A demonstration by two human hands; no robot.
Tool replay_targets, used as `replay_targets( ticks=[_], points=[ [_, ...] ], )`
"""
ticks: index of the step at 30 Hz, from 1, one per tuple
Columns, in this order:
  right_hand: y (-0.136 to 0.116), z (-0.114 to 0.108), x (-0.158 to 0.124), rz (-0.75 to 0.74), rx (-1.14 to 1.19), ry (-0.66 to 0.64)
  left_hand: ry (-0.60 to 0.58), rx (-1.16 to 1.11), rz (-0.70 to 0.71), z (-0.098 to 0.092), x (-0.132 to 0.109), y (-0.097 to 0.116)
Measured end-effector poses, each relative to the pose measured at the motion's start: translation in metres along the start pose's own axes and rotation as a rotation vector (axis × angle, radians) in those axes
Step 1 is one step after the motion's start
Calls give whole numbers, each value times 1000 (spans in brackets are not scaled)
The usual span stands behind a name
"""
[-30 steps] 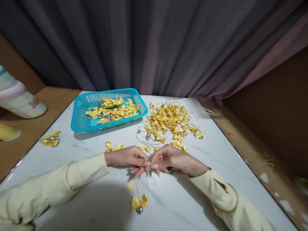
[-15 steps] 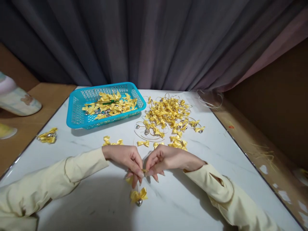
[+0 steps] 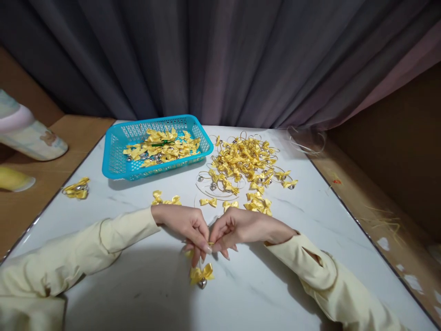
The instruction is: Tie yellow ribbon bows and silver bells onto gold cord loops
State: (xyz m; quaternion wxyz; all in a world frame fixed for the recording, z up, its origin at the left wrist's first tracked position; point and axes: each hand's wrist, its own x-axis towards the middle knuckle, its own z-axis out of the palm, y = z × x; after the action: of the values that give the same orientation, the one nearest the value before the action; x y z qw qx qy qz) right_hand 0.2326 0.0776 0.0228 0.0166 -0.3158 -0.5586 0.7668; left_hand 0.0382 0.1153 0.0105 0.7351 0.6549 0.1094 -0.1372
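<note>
Scanning from the left, find a small clump of yellow bows (image 3: 76,189) lying alone near the edge of the marble table (image 3: 310,220), well apart from everything else. Next, note the blue basket (image 3: 119,156) toward the back, holding a shallow layer of yellow bows and silver bells with something green among them. Nearer, pass a few loose bows (image 3: 165,198) without bells, just beyond the left hand (image 3: 182,223). See that hand resting low over the tabletop, thumb and forefinger pinched shut on a gold cord (image 3: 209,244) too fine to trace fully. Just below the fingertips, spot the bow with a bell (image 3: 201,274): glossy yellow satin, two loops and short tails, a small silver bell under the knot, lying on the table and apparently joined to that cord. Meeting the left one fingertip to fingertip, find the right hand (image 3: 244,227), likewise closed in a pinch on the same cord, remaining fingers curled under. Farther back and right, take in a big heap (image 3: 243,161) of bows already fitted with bells and gold loops. Judging by that heap against the basket's contents, put the work well along yet unfinished, with the piece in hand seemingly at its tying stage. Farthest right, note a coil of pale cord (image 3: 306,140) at the table's back corner.
</note>
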Motion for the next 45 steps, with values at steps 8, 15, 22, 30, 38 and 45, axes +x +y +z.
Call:
replay_targets(
  ticks=[8, 15, 22, 30, 38, 45],
  points=[
    [-2, -2, -3, 12, -19, 48, -5, -10, 6, 2, 2, 3],
    [-3, -3, -8, -52, -199, 112, 55, -94, -9, 3, 2, 1],
    [-9, 4, -10, -66, -322, 162, 43, -119, -6, 2, 1, -5],
    [-6, 1, -10, -40, -236, 56, 52, -61, 39, 2, 0, 0],
    [-5, -4, -8, -10, -126, 21, 118, -195, 77, 4, 1, -7],
    [-6, -5, -7, 6, -136, 33, 121, -202, 83, 4, 3, -10]
  ],
)
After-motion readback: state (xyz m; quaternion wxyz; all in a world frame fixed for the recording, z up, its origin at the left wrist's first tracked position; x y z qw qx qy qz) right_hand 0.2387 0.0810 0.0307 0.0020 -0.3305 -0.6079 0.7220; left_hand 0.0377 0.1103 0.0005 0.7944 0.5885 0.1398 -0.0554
